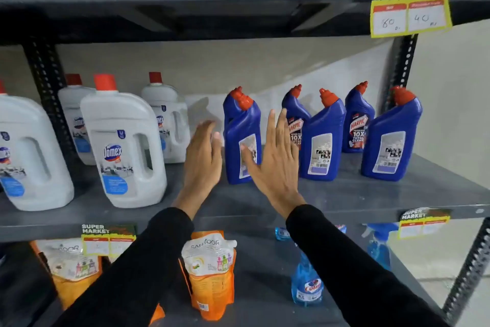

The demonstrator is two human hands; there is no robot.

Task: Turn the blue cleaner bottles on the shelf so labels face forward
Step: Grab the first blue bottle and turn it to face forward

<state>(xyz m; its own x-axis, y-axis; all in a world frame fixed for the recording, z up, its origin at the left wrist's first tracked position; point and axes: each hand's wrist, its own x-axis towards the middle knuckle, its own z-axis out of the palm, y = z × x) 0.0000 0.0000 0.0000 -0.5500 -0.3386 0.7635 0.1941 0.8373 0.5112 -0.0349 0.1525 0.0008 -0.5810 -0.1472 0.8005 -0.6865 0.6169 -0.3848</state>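
Observation:
Several blue cleaner bottles with red caps stand on the grey middle shelf [371, 194]. The leftmost blue bottle [240, 128] shows its white back label, as do the front middle bottle [322, 141] and the front right bottle [391, 141]. Two rear bottles [295, 120] [358, 120] show red Harpic front labels. My left hand [202, 159] is open just left of the leftmost bottle, fingers spread. My right hand [275, 159] is open in front of that bottle's right side, partly covering its label. Neither hand grips anything.
White Domex jugs [124, 146] with red caps fill the shelf's left part. The upper shelf edge carries a yellow price tag [409, 6]. Below are orange Santoor refill pouches [210, 271] and blue Colin spray bottles [306, 284]. A perforated upright [400, 61] stands at the right.

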